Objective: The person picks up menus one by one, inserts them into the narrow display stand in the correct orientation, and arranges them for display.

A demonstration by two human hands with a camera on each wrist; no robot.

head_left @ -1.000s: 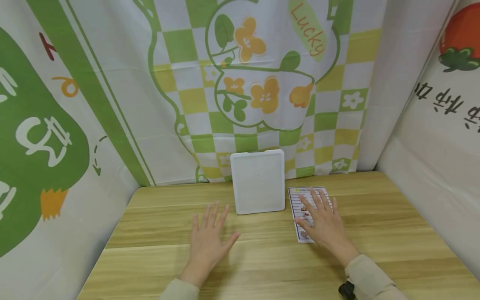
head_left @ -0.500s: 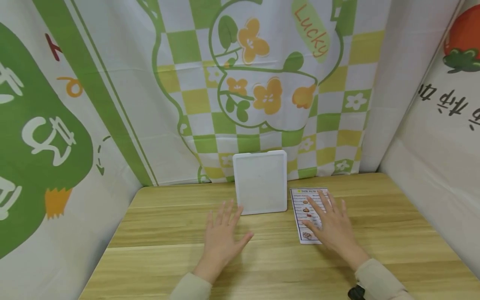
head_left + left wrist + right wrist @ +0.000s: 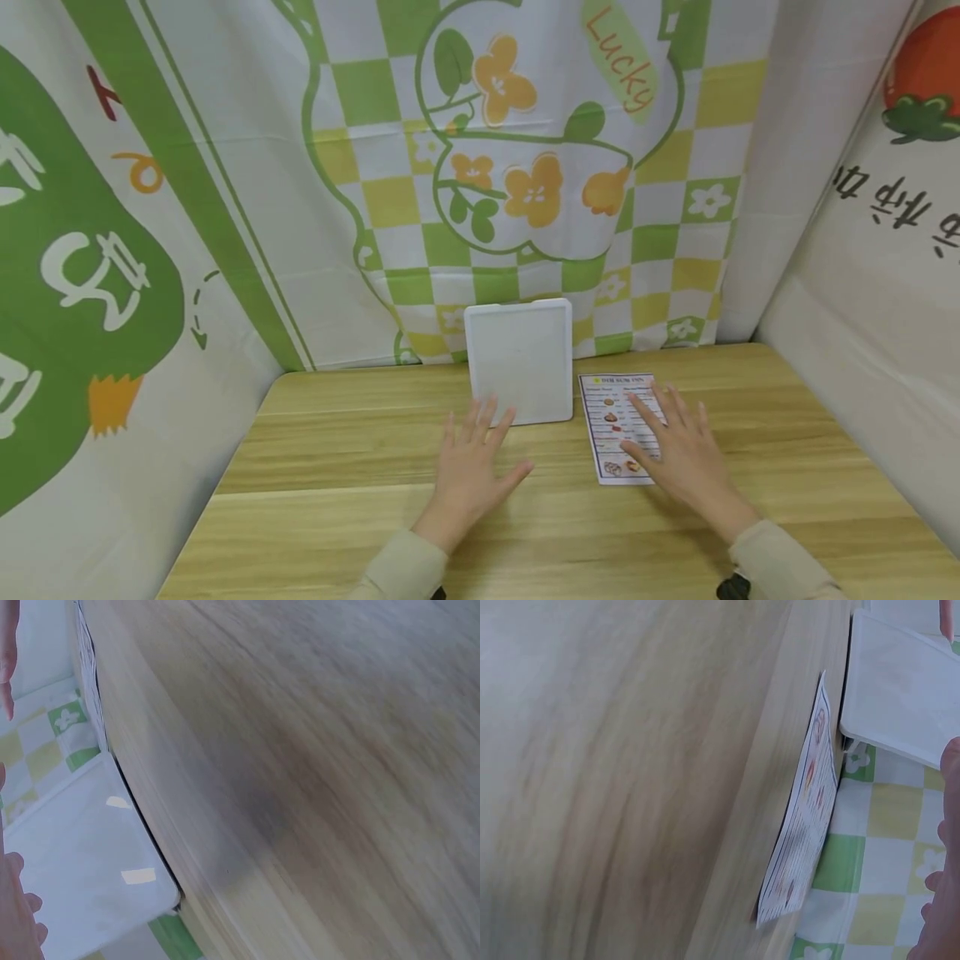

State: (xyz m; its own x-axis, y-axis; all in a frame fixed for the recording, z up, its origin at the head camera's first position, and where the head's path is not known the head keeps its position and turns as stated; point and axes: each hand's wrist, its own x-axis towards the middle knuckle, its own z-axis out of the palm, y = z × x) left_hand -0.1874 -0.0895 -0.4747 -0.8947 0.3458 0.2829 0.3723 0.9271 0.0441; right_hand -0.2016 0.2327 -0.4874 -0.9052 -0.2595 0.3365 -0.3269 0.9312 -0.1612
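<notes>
My left hand (image 3: 467, 475) is held with fingers spread over the wooden table, its fingertips overlapping the lower edge of a white board (image 3: 520, 358) in the head view. That board is a framed rectangular panel standing tilted back at the rear of the table. Over the right part of a printed dim sum menu sheet (image 3: 603, 429) hovers my right hand (image 3: 686, 458), fingers spread and holding nothing. The menu (image 3: 802, 825) lies on the table, seen edge-on in the right wrist view, with the hand above it. Fingers of the left hand (image 3: 19, 907) show at the left wrist view's edge.
The wooden table (image 3: 330, 467) reaches back to a green-and-white checkered cloth (image 3: 420, 287) hanging behind the board. Printed white curtains (image 3: 870, 333) close in the left and right sides. A dark band (image 3: 733, 586) sits at the right sleeve.
My left hand has moved right and a little up, now overlapping the board's lower edge. The right hand has shifted right, uncovering more of the menu.
</notes>
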